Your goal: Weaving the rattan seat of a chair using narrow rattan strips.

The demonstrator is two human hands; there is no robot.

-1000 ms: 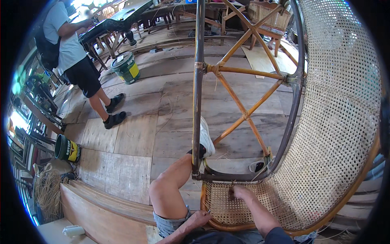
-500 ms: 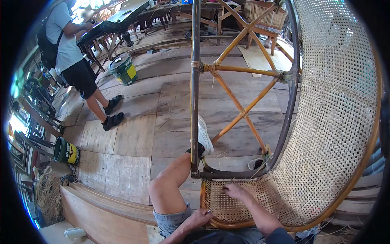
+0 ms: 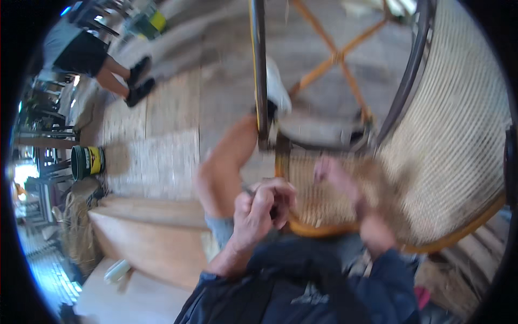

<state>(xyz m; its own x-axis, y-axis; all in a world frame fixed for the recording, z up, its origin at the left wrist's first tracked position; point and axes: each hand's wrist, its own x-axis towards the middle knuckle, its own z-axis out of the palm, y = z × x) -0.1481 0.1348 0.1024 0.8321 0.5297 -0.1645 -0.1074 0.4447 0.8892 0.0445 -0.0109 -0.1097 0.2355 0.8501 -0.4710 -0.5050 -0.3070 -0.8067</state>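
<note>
A chair with a woven cane seat and back stands on my right, edged by an orange-brown rattan frame. My right hand is over the far part of its lower cane panel. The fingers look bent together, but motion blurs them and what they may hold is hidden. My left hand is raised in front of my body, left of the panel, with the fingers curled closed. A small dark bit shows by its thumb, too blurred to name.
A dark pole frame with crossed rattan braces rises beyond the panel. Boards and a bundle of fibre strips lie at left, near a green bucket. A person in black shoes stands at far left.
My view has tilted down, so the scene sits higher and blurs. My left hand has lifted from the panel's near left edge toward me. The right hand remains over the panel.
</note>
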